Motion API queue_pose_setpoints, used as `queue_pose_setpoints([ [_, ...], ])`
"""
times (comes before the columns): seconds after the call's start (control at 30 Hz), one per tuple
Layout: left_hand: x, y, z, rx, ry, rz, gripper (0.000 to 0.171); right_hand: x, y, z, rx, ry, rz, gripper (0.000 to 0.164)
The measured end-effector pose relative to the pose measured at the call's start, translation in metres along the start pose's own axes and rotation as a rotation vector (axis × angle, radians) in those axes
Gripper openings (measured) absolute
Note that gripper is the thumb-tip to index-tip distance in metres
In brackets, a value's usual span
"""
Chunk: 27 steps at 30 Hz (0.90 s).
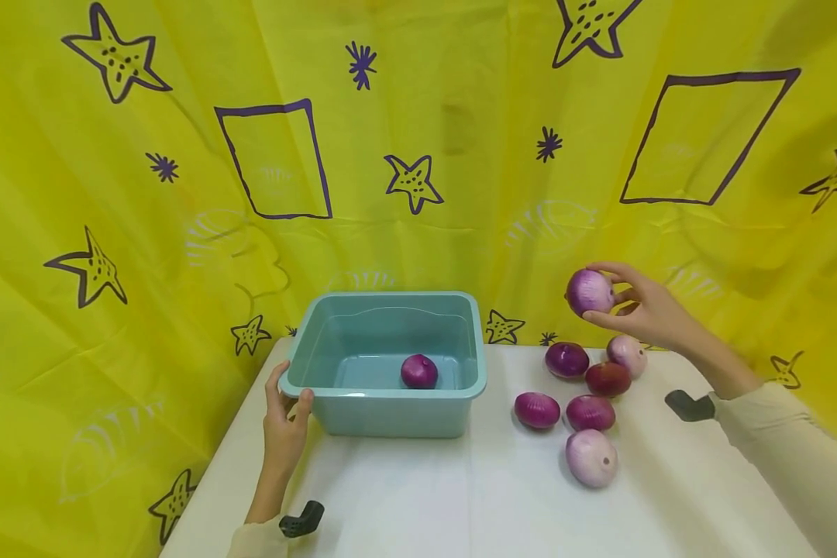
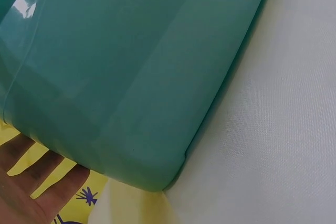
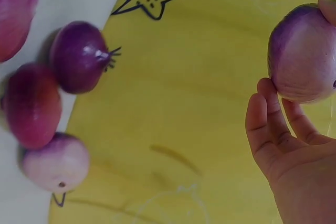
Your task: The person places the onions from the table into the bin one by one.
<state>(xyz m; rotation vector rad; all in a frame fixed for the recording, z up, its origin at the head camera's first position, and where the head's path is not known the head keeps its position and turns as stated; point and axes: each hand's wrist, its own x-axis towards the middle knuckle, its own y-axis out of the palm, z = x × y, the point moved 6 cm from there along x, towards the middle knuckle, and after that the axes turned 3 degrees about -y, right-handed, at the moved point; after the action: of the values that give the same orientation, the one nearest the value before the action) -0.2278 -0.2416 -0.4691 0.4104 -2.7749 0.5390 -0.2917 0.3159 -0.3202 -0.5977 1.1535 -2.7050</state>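
My right hand (image 1: 638,306) holds a pale purple onion (image 1: 590,293) between thumb and fingers, raised above the back of the table. In the right wrist view the same onion (image 3: 304,53) shows at the right edge, with fingertips against it. My left hand (image 1: 286,426) rests at the front left corner of a teal plastic tub (image 1: 390,415), thumb and fingers at its rim. The left wrist view shows several fingers (image 2: 63,187) by the tub's side (image 2: 131,77); the thumb is out of sight there. Inside the tub lies one dark purple onion (image 1: 419,372).
Several onions lie on the white table (image 1: 418,496) right of the tub: a dark one (image 1: 566,360), a reddish one (image 1: 608,379), two magenta ones (image 1: 537,410) and pale ones (image 1: 591,459). A yellow patterned curtain (image 1: 488,232) hangs behind the table.
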Motion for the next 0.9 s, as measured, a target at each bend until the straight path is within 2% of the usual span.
queue_pose_setpoints([
  [0.17, -0.001, -0.001, 0.0, -0.014, -0.007, 0.0, 0.064, 0.026, 0.019, 0.019, -0.006, -0.026, 0.035, 0.075],
  [0.37, 0.0, -0.001, -0.001, -0.031, -0.01, 0.0, 0.064, 0.058, 0.046, 0.046, 0.042, -0.124, 0.091, 0.072],
  [0.67, 0.001, 0.002, -0.001, -0.004, -0.02, 0.004, 0.062, 0.093, 0.087, 0.086, 0.101, -0.218, 0.169, 0.071],
  [0.9, 0.0, 0.001, -0.001, -0.022, -0.021, 0.002, 0.062, 0.117, 0.125, 0.123, 0.148, -0.298, 0.219, 0.071],
])
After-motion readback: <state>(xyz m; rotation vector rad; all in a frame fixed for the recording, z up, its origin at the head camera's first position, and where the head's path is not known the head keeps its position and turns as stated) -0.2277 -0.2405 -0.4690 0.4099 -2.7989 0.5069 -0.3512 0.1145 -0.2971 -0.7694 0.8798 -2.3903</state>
